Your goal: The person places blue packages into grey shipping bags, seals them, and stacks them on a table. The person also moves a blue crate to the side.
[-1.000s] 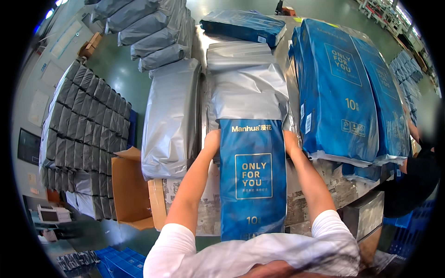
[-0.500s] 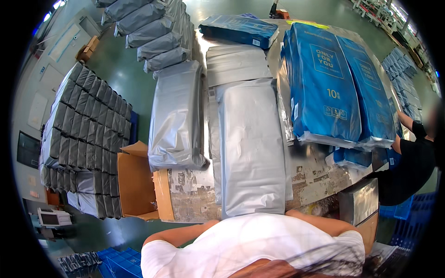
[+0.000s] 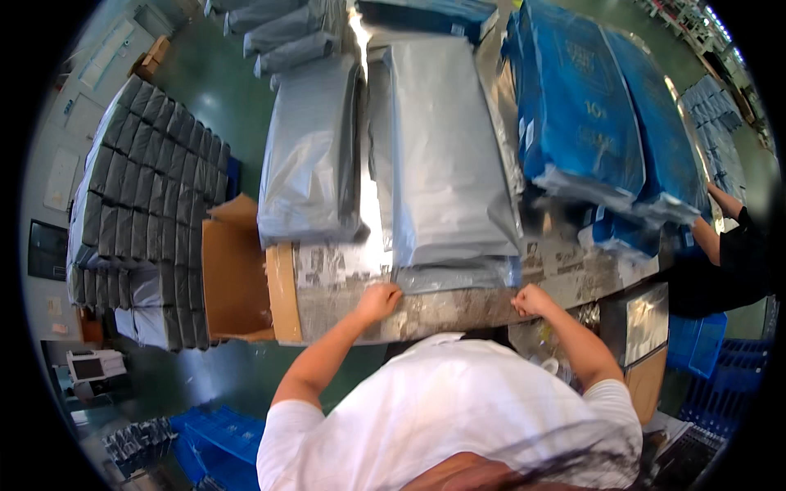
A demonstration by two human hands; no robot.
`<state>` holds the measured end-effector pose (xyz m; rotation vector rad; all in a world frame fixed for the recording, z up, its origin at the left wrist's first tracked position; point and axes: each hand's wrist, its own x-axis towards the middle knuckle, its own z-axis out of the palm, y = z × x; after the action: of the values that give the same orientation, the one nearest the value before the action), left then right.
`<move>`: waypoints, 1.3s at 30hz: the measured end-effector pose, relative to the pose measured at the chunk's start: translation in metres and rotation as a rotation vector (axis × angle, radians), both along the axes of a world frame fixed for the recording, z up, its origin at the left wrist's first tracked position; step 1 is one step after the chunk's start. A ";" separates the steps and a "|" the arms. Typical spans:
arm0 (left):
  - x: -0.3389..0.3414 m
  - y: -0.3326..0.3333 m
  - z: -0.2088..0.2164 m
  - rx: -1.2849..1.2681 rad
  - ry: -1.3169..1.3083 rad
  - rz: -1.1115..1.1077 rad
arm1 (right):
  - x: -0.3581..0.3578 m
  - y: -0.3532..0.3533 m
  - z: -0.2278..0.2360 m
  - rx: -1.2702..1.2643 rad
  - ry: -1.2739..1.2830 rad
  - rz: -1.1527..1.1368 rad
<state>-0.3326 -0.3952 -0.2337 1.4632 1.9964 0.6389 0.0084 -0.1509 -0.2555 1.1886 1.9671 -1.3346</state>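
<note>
A long grey plastic bag (image 3: 446, 155) lies lengthwise on the table in front of me, plump along its body. Its near end is a flat, loose strip. At that strip's left corner, my left hand (image 3: 379, 303) is closed, fingertips against the plastic. Level with it, my right hand (image 3: 532, 300) is closed in a pinch at the right corner. The thing inside the bag is hidden. To the left lies another filled grey bag (image 3: 307, 155); on the right are large blue plastic packs (image 3: 581, 106).
An open cardboard box (image 3: 237, 274) stands at the table's left edge. Beyond it rises a tall stack of grey bags (image 3: 147, 180). More grey bags (image 3: 291, 33) are piled at the far left. A co-worker in a dark top (image 3: 720, 262) stands at the right, arms by the blue packs.
Both my hands, hidden in front of my body before, now show at the bag's near corners. The view has shifted, and the bag's near end now lies farther from my body.
</note>
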 end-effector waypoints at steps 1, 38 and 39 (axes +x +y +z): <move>0.008 -0.007 0.016 -0.026 -0.044 0.048 | 0.014 -0.015 -0.004 -0.157 -0.122 0.106; -0.075 0.042 0.025 0.443 0.503 -0.619 | -0.056 0.064 0.066 0.986 0.716 0.807; -0.059 0.040 0.048 0.560 0.471 -0.440 | -0.053 0.053 0.074 0.964 0.769 0.606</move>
<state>-0.3915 -0.3549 -0.1854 2.4957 1.7800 0.7380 -0.0443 -0.0982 -0.1815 0.2346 3.3511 -0.4940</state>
